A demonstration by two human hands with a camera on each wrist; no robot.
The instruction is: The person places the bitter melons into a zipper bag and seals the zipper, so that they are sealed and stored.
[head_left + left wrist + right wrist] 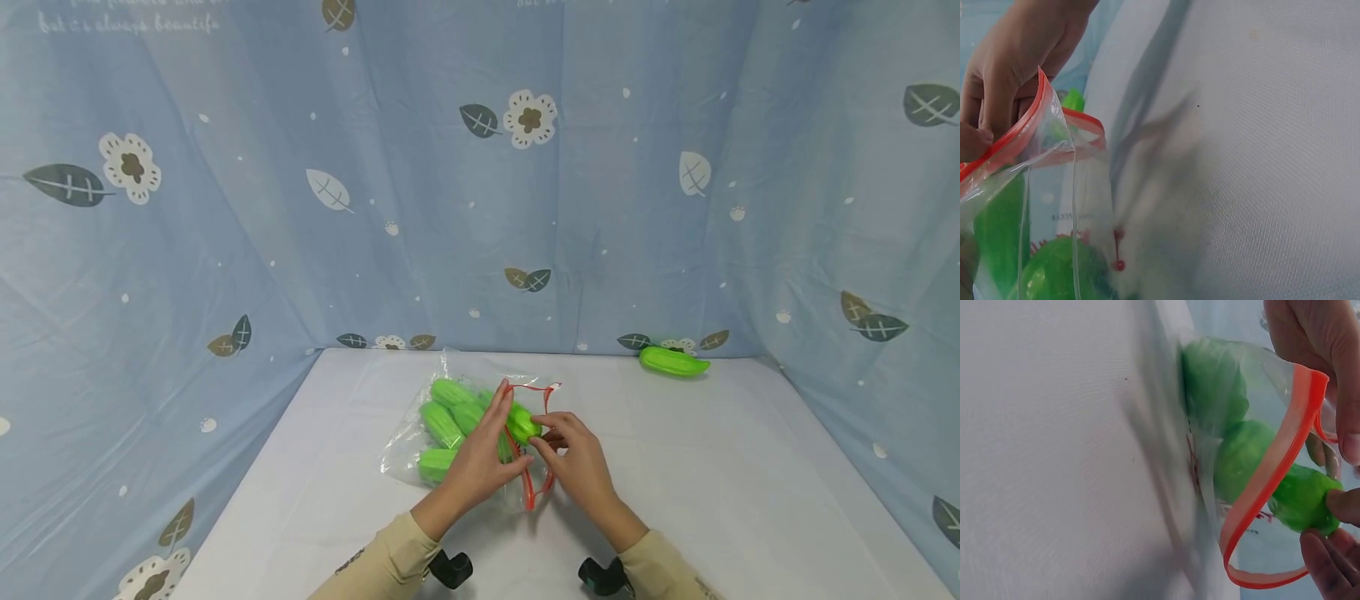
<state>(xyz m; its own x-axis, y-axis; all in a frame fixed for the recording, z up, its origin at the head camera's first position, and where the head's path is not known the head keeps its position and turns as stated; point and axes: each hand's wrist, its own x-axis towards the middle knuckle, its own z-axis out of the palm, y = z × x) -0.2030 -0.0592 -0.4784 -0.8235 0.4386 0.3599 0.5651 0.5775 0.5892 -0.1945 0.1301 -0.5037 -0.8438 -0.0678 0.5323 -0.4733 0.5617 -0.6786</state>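
A clear zip bag point(408, 446) with a red zip edge lies on the white table, several ribbed green vegetables point(441, 425) inside. My left hand point(480, 458) is at the bag's mouth, its fingers straight and its thumb spread along the red edge point(1266, 481). In my right hand point(581, 458), fingertips and thumb pinch the end of another green vegetable point(1307, 500). That vegetable reaches partly through the bag's mouth. In the left wrist view, the right hand point(1016, 56) appears behind the red edge, and much of the left hand is out of frame.
One more green vegetable point(673, 362) lies at the back right of the table point(675, 483), close to the blue patterned curtain point(637, 208). The curtain stands along the back and both sides. Black wrist devices point(452, 570) show under both sleeves.
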